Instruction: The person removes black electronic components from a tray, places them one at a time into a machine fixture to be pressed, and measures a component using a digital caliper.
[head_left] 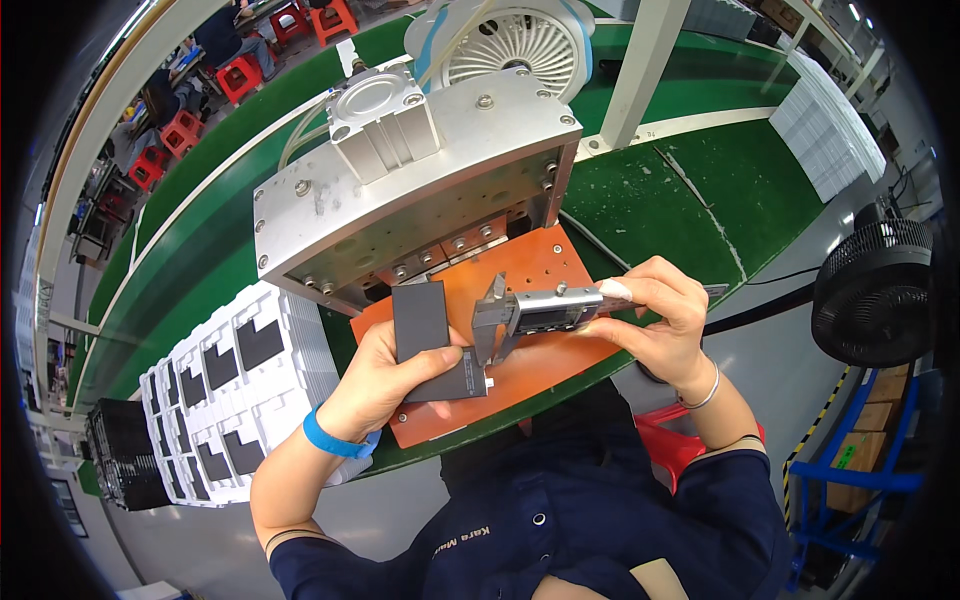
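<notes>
My left hand grips a flat black L-shaped pack, thumb on its face. The pack has faint small print and a small white tab at its lower right corner. Closed around the body of a digital caliper is my right hand, with something white at a fingertip. The caliper's metal jaws point left, close to the pack's right edge; whether they touch it I cannot tell. Both hands are above an orange plate at the foot of a metal press with a square cylinder on top.
Stacked white trays with black L-shaped pieces stand left. Behind the press is a white and blue fan; a black fan stands right. White sheets are piled on the green bench. A red stool is beside me.
</notes>
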